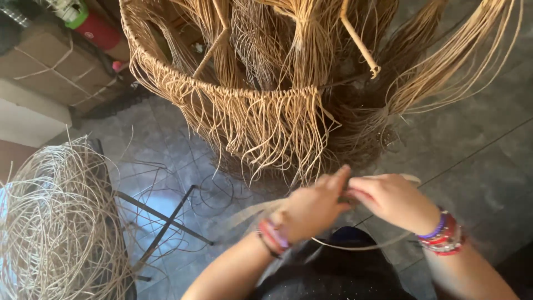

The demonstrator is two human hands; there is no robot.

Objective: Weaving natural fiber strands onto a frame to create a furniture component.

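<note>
My left hand [311, 208] and my right hand [391, 200] meet low in the middle of the head view, fingertips pinched together on a thin pale rattan strand [361, 247] that loops below my wrists. Both wrists wear coloured bead bracelets. Just above my hands stands a large half-woven rattan frame [261, 105] with a knotted rim and many loose tan strands hanging down. A bamboo stick [361, 41] crosses inside the frame. My hands are blurred, so the exact grip is hard to make out.
A big tangled coil of pale rattan strands [55, 222] sits on a dark metal stand [161, 222] at the lower left. Cardboard boxes [50, 61] and a red-and-green container [91, 22] are at the upper left. Grey tiled floor [477, 150] spreads to the right.
</note>
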